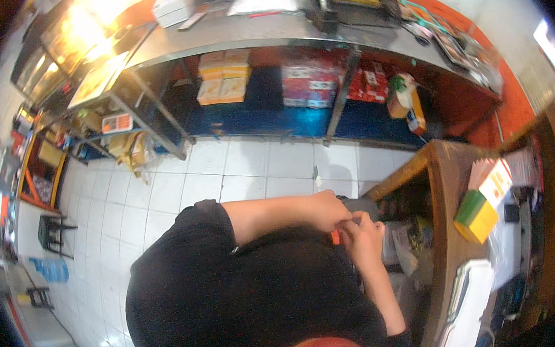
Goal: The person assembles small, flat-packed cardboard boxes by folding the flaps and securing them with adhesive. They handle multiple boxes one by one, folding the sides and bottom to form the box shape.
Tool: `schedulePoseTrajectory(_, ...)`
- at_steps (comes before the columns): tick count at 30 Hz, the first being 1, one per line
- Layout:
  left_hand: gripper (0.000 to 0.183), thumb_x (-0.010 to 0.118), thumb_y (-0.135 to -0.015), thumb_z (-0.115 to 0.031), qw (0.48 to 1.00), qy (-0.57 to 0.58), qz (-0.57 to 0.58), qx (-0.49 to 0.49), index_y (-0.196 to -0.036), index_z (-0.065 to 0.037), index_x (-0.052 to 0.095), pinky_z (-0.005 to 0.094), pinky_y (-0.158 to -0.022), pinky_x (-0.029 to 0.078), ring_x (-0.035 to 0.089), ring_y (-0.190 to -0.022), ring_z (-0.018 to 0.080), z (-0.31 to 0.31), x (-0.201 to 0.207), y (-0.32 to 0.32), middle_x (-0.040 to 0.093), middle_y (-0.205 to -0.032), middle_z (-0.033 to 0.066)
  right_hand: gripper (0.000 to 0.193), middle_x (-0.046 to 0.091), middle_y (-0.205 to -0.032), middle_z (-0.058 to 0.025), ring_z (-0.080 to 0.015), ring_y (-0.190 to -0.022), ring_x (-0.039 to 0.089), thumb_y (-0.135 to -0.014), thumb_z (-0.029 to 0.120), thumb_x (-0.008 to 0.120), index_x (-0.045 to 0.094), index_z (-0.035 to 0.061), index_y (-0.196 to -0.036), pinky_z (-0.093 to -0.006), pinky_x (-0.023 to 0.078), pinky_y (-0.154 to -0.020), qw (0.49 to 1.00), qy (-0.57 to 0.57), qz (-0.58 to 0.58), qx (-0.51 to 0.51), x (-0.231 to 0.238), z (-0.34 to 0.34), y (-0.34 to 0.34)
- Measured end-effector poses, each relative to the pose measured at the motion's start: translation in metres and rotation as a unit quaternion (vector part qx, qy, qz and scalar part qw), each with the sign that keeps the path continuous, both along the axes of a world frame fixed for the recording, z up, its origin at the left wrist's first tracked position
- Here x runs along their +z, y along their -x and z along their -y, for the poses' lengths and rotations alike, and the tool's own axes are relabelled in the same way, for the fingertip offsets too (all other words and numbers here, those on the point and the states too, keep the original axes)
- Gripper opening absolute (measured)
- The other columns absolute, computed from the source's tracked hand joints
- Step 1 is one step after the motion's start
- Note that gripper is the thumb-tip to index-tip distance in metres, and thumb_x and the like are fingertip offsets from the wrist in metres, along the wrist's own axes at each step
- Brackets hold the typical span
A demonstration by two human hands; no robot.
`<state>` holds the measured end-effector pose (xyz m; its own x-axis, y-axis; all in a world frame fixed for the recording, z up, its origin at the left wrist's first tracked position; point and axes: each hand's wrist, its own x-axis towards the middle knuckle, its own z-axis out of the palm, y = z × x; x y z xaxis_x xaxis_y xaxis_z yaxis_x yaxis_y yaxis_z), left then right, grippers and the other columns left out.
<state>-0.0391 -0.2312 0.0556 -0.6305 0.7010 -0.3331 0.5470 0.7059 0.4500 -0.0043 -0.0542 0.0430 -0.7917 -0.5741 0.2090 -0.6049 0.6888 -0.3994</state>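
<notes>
White square-tiled flooring (216,175) is bordered by a long grey metal counter (214,36). Bare left hand (330,210) and right hand (364,237) are held together, fingers partly curled; at the left's near edge, beside the right, a small orange object (335,237) is seen, its grip undeterminable.

Close by my fingers shows a small, bright orange-red piece (335,237), only a little patch of it in sight. It sits just below my left hand (330,210) and right beside the curled fingers of my right hand (364,237), at the front of my black short-sleeved shirt (280,284). The visible patch is narrow and looks taller than it is wide. My hands seem to cover the rest, so I can't tell its full shape, its material, or which way it is turned. Nor can I tell whether I grip it or only touch it.
</notes>
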Motion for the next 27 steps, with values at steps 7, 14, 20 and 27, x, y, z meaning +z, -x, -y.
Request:
schedulePoseTrajectory(7,0.018,0.058,-0.081,-0.025,0.989,-0.056,-0.097,0.098,-0.096,-0.014,0.058,0.051,-0.099,0.032,0.059,-0.102,0.0273,0.023,-0.018,-0.013,0.064,-0.098,0.0088,0.014,0.063,-0.073,-0.0061,-0.0263,-0.078,0.059,-0.079,0.021,0.063,0.064,0.0157,-0.092,-0.0432,0.036,-0.078,0.996,-0.073,0.047,-0.018,0.012,0.02,0.012)
schedulePoseTrajectory(14,0.037,0.054,-0.081,-0.018,0.817,0.108,-0.234,0.516,-0.117,-0.012,0.054,0.0449,-0.079,0.048,0.06,-0.094,0.0336,0.292,-0.111,-0.055,0.063,-0.1,0.0162,0.024,0.063,-0.074,-0.0058,-0.0254,-0.074,0.058,-0.079,0.023,0.065,0.066,0.017,-0.102,-0.0411,0.036,-0.077,0.99,0.027,0.038,-0.131,-0.031,-0.052,0.013)
schedulePoseTrajectory(20,0.038,0.053,-0.083,-0.021,0.407,0.246,-0.026,0.879,-0.119,-0.009,0.057,0.0433,-0.086,0.046,0.058,-0.107,0.0309,0.491,-0.086,-0.246,0.061,-0.114,0.016,0.022,0.064,-0.076,-0.0045,-0.0218,-0.073,0.058,-0.079,0.021,0.067,0.066,0.0141,-0.1,-0.0365,0.036,-0.077,0.98,0.033,0.098,-0.168,-0.032,-0.085,0.02)
schedulePoseTrajectory(27,0.041,0.051,-0.085,-0.015,0.339,0.299,-0.023,0.892,-0.125,-0.008,0.053,0.0397,-0.084,0.047,0.061,-0.104,0.0287,0.539,-0.08,-0.299,0.061,-0.117,0.0148,0.02,0.065,-0.082,-0.0131,-0.0281,-0.077,0.061,-0.078,0.015,0.067,0.067,0.0093,-0.097,-0.0394,0.046,-0.075,0.98,0.003,0.093,-0.177,-0.021,-0.082,0.014)
